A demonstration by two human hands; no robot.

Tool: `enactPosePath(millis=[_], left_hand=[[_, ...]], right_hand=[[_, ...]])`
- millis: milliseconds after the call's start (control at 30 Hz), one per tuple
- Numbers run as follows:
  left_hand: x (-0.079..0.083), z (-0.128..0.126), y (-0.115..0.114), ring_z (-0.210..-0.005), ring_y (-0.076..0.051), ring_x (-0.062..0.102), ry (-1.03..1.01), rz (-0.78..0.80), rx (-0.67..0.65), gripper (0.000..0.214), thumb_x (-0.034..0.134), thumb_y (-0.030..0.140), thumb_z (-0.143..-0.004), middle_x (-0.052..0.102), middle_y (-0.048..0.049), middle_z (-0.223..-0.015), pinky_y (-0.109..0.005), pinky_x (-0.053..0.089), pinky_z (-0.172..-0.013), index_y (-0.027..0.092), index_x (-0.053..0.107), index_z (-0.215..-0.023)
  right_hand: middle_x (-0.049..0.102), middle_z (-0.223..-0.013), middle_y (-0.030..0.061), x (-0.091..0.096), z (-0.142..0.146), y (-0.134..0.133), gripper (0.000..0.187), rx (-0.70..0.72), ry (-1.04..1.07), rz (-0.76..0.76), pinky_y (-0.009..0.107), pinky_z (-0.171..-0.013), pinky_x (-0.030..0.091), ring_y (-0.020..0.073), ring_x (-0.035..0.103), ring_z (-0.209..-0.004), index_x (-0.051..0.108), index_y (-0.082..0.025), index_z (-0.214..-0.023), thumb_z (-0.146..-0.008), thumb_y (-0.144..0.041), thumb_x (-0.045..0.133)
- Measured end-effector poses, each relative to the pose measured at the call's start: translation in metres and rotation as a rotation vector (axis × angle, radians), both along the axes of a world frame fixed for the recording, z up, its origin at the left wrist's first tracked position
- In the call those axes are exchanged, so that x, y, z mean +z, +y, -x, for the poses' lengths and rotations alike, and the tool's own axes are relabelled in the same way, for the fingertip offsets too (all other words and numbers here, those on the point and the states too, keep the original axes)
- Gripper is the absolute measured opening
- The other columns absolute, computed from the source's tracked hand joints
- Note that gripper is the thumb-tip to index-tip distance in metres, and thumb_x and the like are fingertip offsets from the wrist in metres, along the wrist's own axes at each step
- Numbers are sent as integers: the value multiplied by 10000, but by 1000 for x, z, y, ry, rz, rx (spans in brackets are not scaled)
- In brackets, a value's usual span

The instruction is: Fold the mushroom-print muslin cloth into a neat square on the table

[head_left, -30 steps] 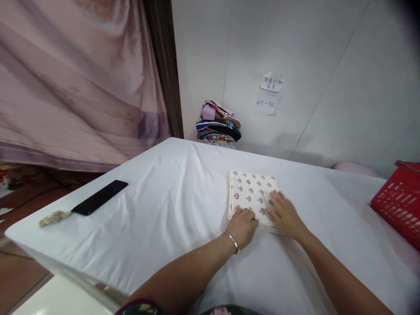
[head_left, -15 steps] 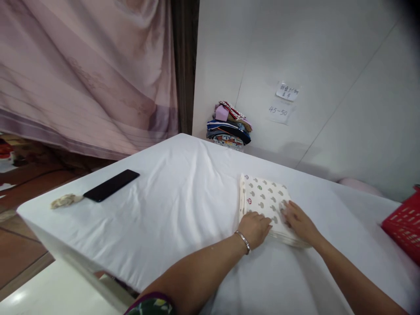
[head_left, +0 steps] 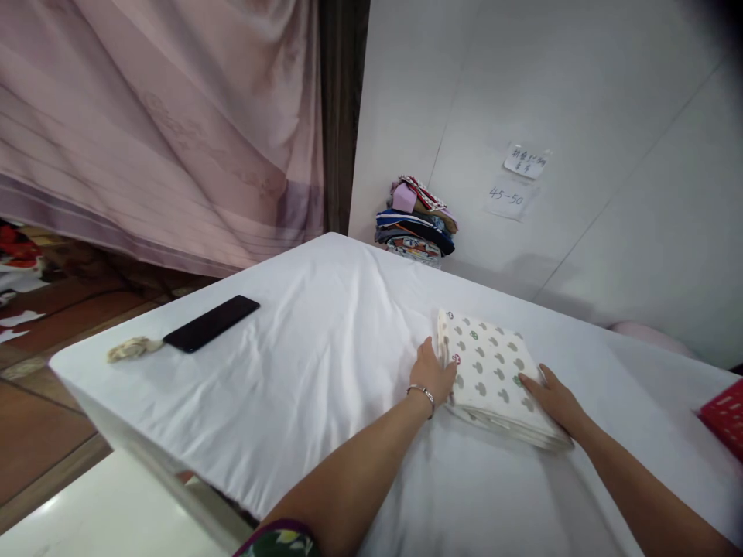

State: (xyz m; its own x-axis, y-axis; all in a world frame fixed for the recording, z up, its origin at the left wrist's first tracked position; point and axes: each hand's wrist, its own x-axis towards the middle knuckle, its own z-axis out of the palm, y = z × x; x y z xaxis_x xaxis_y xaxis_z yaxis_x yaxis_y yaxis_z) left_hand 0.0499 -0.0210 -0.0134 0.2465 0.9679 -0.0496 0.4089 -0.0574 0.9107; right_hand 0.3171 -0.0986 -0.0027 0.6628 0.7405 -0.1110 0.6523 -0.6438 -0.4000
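A folded cream cloth (head_left: 491,367) with a print of grey mushrooms and a few red and green ones lies flat on the white-covered table, its stacked layers showing along the near edge. My left hand (head_left: 433,373), a silver bracelet at its wrist, holds the cloth's left side, thumb on top and fingers along the edge. At the right side my right hand (head_left: 554,396) grips it too, with the thumb over the print; its other fingers are partly hidden behind the edge.
A black phone (head_left: 212,323) with a pale fluffy strap (head_left: 132,349) lies on the left of the white tablecloth (head_left: 307,363). Folded clothes (head_left: 415,220) are stacked by the wall at the far corner. A red basket (head_left: 725,418) stands at the right edge.
My left hand has moved from the top of the cloth to its left edge. My right hand has shifted to the right edge, uncovering more of the print. The view has turned slightly left.
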Motion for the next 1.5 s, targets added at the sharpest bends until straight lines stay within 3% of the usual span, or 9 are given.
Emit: enactPosePath(millis=[167, 367, 567, 667, 900, 1000, 1200, 1333, 1500], left_hand=[[6, 1, 0, -1077, -258, 537, 83, 164, -109, 836, 566, 439, -712, 550, -149, -1200, -315, 401, -868, 114, 196, -1388], [8, 3, -1, -862, -220, 624, 74, 273, -161, 874, 594, 509, -671, 606, -130, -1108, -289, 446, -700, 132, 228, -1369], [21, 14, 16, -907, -209, 601, 74, 63, -43, 773, 613, 374, -681, 633, -56, -1007, -275, 432, -757, 198, 275, -1353], [22, 32, 37, -879, -182, 598, 42, 140, -34, 772, 642, 358, -683, 627, -59, -1011, -255, 442, -736, 190, 293, -1350], [15, 56, 54, -554, -117, 562, 54, 248, -124, 603, 697, 397, -658, 664, -35, -823, -228, 447, -529, 145, 510, -1173], [17, 57, 54, -627, -106, 581, 46, 194, -115, 504, 699, 374, -663, 660, -28, -925, -205, 453, -575, 175, 558, -1104], [21, 67, 53, -628, -123, 588, 62, 172, -114, 203, 657, 373, -703, 623, 0, -640, -211, 459, -583, 174, 627, -731], [22, 74, 45, -598, -111, 583, 43, 230, -130, 243, 657, 398, -704, 604, 7, -594, -193, 460, -535, 166, 591, -675], [23, 81, 42, -532, -91, 563, 10, 279, -207, 274, 712, 400, -640, 623, 11, -628, -175, 413, -452, 161, 579, -658]], right_hand=[[484, -1297, 191, 1, -11, 1, 921, -41, 118, 11, 464, -897, 422, 354, 499, -1135, 343, -154, -1369, -662, -730, 470], [617, -1129, 177, 5, -13, -10, 770, -8, 353, -160, 390, -734, 526, 297, 645, -900, 466, -179, -1290, -684, -645, 555], [619, -1152, 115, 3, 28, -23, 736, 99, 523, -297, 348, -744, 541, 246, 645, -918, 367, -198, -1347, -743, -573, 556], [546, -1260, 88, -1, 51, -25, 747, 169, 552, -378, 331, -802, 527, 235, 601, -1021, 288, -237, -1380, -756, -550, 556], [560, -1195, 139, 10, 55, -30, 794, 178, 64, -149, 451, -801, 472, 317, 575, -1004, 259, -212, -1402, -757, -627, 464], [547, -1171, 128, 23, 67, -36, 625, 291, -213, -244, 437, -785, 456, 303, 546, -1011, 390, -211, -1328, -810, -559, 412], [614, -917, 39, 40, 128, -32, 273, 719, 55, -415, 295, -629, 475, 186, 577, -803, 622, -247, -891, -869, -400, 398], [594, -986, 37, 36, 165, -14, 211, 870, -60, -447, 349, -777, 457, 196, 551, -908, 608, -250, -955, -872, -316, 425], [582, -920, 66, 25, 187, 10, 180, 951, -289, -429, 343, -743, 437, 207, 529, -843, 600, -211, -965, -854, -235, 460]])
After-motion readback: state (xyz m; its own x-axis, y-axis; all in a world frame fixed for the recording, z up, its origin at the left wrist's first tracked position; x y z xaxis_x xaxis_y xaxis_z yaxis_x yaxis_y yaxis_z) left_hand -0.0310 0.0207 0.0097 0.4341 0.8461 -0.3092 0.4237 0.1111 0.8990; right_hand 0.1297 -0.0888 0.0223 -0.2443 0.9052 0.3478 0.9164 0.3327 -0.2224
